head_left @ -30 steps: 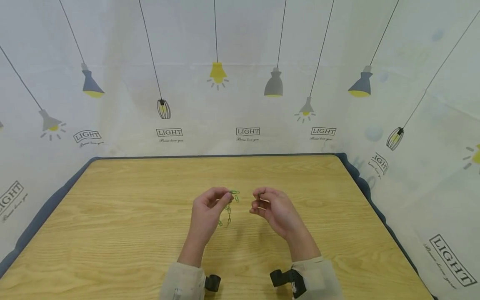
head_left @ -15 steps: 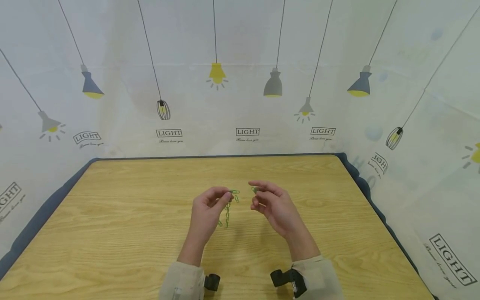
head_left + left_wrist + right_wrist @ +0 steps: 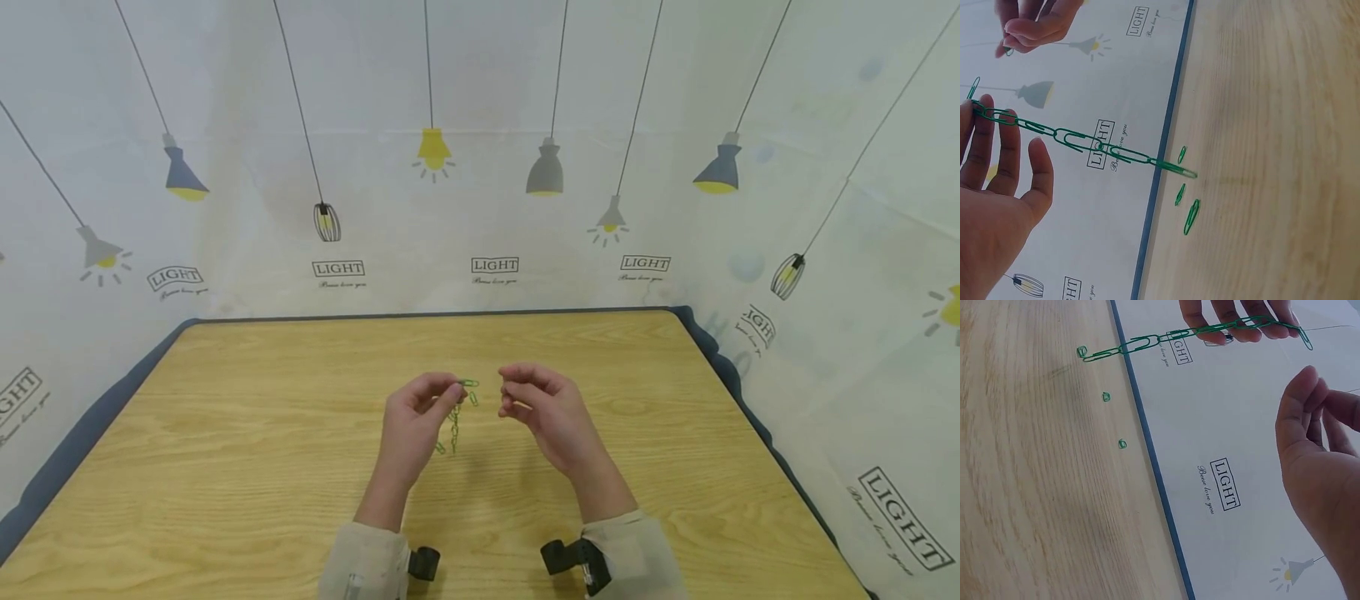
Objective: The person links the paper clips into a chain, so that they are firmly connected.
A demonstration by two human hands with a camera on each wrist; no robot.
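Note:
My left hand [image 3: 411, 423] pinches one end of a chain of linked green paper clips [image 3: 1075, 139], which hangs down from the fingertips. A clip at the held end [image 3: 470, 383] sticks out to the right past the fingertips. To the right, apart from the chain, my right hand [image 3: 553, 417] pinches a single paper clip [image 3: 1009, 52] between thumb and fingers. Most of that clip is hidden by the fingers; in the right wrist view it cannot be seen. Both hands are raised above the wooden table.
Three loose green paper clips [image 3: 1192, 217] lie on the wooden table [image 3: 262, 467] below the chain. A dark blue edge borders the table. Behind it stands a white backdrop [image 3: 412, 208] printed with lamps.
My right fingers have turned the single paper clip, showing it half a second ago and now mostly covering it. The chain swings slightly; my left hand holds its place.

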